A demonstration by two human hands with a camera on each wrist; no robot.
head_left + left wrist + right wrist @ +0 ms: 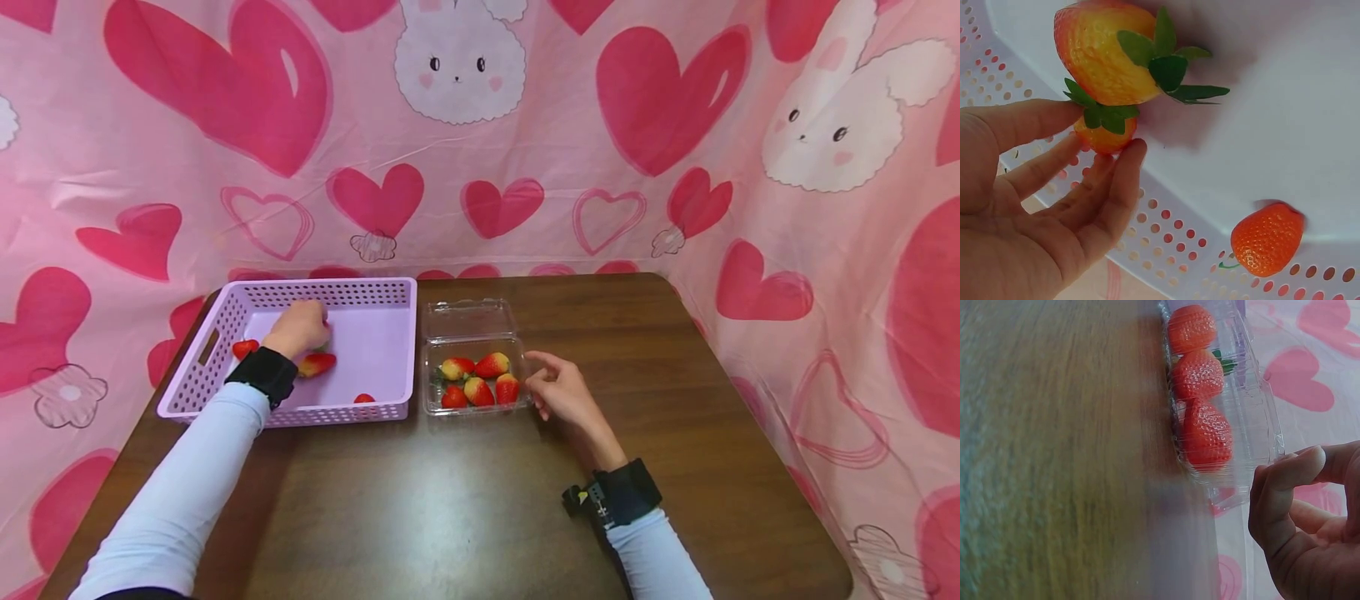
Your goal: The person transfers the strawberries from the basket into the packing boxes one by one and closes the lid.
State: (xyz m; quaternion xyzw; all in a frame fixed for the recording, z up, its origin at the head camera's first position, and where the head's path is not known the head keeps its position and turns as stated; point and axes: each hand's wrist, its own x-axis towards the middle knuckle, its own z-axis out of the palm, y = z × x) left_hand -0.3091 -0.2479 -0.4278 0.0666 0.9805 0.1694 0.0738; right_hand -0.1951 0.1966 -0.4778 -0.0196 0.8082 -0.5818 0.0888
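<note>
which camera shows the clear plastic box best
The head view: it shows the clear plastic box from above, with open lid and strawberries inside. The right wrist view shows only part, from the side; the left wrist view, none.

My head view looks forward-down over the table (450, 500), wrist views way closer: left shares the basket (378, 354), right the box (471, 337).

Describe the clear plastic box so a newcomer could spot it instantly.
On the brown table, find the large purple basket. Immediately right of it in the head view sits the clear plastic box, holding five strawberries. Unlike the basket, it is see-through and smaller, with its lid standing open at the back.
</note>
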